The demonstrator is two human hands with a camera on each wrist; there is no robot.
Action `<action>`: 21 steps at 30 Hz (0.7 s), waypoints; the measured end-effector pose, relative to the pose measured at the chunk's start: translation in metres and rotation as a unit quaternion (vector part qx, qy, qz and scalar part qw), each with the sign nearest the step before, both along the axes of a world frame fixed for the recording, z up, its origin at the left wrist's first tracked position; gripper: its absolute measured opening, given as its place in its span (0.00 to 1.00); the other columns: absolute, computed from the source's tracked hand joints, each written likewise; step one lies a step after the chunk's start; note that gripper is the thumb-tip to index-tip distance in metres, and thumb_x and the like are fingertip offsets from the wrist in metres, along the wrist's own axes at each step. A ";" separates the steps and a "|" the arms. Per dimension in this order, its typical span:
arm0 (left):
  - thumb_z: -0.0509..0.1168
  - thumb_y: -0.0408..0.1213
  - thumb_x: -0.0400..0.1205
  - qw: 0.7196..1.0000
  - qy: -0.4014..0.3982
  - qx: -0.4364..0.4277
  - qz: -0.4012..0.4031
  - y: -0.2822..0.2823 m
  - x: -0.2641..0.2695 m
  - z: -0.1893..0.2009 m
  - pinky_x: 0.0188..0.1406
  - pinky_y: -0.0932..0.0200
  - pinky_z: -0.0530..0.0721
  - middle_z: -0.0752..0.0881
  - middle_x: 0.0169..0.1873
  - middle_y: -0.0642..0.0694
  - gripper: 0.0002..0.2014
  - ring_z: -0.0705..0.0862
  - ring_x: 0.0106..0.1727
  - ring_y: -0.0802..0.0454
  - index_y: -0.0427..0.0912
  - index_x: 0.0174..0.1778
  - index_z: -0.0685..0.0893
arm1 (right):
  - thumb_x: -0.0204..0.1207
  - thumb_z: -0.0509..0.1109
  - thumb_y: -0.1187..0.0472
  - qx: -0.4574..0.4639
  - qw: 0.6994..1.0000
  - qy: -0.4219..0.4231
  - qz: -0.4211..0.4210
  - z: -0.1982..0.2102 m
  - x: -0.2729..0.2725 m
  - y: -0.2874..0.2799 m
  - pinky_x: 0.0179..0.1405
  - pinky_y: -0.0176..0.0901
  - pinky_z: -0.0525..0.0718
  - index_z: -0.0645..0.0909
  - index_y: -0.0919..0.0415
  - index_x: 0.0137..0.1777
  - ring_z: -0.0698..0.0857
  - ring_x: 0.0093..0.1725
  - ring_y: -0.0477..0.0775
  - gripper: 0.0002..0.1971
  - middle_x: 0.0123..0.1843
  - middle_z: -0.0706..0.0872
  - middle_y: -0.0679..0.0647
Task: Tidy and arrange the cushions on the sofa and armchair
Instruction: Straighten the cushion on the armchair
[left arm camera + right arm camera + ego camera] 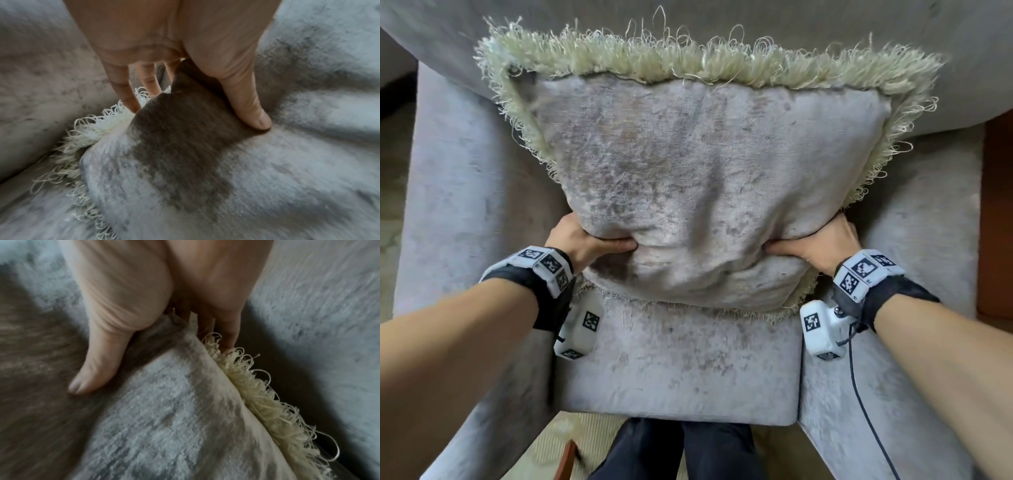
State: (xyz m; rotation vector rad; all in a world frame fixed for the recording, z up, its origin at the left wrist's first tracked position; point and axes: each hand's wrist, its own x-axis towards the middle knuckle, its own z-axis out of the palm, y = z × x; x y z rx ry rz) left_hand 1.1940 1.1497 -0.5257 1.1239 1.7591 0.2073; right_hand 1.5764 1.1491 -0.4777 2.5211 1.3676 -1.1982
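A large grey velvet cushion (688, 185) with a cream looped fringe leans against the back of a grey armchair (465, 171). My left hand (582, 240) grips its lower left edge, thumb pressed into the front face, fingers behind. In the left wrist view the left hand (185, 97) pinches the cushion (205, 170), its fingers tucked behind the fringe. My right hand (822, 241) grips the lower right edge the same way. The right wrist view shows the right hand (156, 345) with the thumb on the cushion (164, 418) and fingers behind the fringe.
The armchair's seat pad (678, 370) lies below the cushion, with padded arms on both sides. A wooden piece of furniture (996, 219) stands at the right edge. My legs (671, 452) stand on a patterned carpet before the seat. A black cable (866, 411) hangs from my right wrist.
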 end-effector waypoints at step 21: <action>0.89 0.53 0.53 0.918 -0.224 0.035 0.325 -0.090 0.057 -0.030 0.54 0.51 0.84 0.94 0.39 0.48 0.24 0.90 0.47 0.46 0.45 0.39 0.94 | 0.44 0.91 0.37 0.247 0.945 -0.019 0.214 0.139 -0.039 0.078 0.62 0.50 0.80 0.79 0.55 0.61 0.84 0.66 0.61 0.46 0.64 0.88 0.56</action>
